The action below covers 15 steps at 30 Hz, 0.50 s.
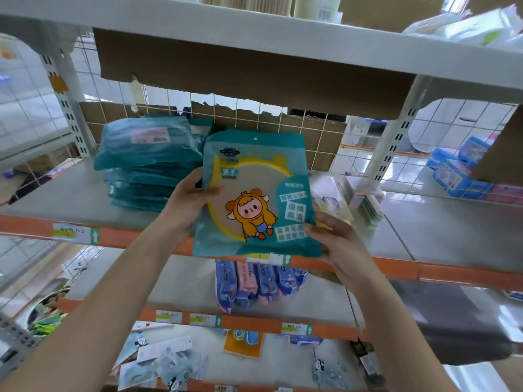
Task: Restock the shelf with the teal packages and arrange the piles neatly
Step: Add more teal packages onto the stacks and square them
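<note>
Teal package (256,193) upright, gripped by left hand (188,198) and right hand (335,239); teal pile (147,165) on shelf (70,199).

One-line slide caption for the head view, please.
Left hand and right hand hold a teal package upright before the shelf, right of the teal pile.

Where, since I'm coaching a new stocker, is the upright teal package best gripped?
By its side edges, one hand from each side: the left hand pinches the left edge, the right hand the lower right corner. The teal package is flat and wide, so opposite edges should keep it steady.
</note>
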Available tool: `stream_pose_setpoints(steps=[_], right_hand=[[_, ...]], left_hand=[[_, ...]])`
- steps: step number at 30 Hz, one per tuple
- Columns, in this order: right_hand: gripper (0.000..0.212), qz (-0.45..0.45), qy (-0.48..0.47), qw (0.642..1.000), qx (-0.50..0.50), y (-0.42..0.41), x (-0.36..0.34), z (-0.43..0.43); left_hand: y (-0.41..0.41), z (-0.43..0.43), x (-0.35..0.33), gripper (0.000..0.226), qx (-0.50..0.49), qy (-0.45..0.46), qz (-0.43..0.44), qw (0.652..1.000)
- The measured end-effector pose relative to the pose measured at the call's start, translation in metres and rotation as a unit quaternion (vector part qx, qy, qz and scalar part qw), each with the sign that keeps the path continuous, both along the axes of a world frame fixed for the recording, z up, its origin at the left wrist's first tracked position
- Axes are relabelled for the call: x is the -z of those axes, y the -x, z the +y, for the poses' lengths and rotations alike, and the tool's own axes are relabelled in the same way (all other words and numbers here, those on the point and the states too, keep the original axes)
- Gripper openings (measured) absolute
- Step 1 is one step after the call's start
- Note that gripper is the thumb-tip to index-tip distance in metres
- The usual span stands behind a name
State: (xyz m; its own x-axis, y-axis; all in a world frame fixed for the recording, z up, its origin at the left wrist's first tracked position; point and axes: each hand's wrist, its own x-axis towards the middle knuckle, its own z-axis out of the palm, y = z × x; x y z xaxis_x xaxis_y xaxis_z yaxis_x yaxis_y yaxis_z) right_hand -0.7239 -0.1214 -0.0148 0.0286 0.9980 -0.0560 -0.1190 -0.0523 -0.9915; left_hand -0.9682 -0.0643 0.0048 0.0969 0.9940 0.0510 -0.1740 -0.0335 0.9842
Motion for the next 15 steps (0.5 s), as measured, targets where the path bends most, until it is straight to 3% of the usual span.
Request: stream_pose_setpoints(steps=[5,8,11,13,15], right_hand=[[0.047,0.037,-0.023,0.999,0.005,0.018,-0.004,0.021],[0.020,0.078,-0.006,0.997,0.028,0.022,-0.012,0.036],[0.014,0.122,0.001,0.991,0.051,0.023,-0.022,0.056],[0.013,0.134,0.005,0.988,0.072,0.024,-0.028,0.070],[0.012,0.143,0.019,0.986,0.090,0.025,-0.030,0.085]], left_hand=[[0.004,0.024,-0.009,0.034,0.004,0.006,0.007,1.000],[0.006,0.041,-0.018,0.033,0.021,-0.021,0.047,0.998],[0.007,0.064,-0.026,0.063,0.019,-0.023,0.056,0.998],[0.009,0.077,-0.029,0.070,-0.033,-0.042,0.131,0.990],[0.017,0.088,-0.029,0.064,-0.069,-0.110,0.256,0.958]])
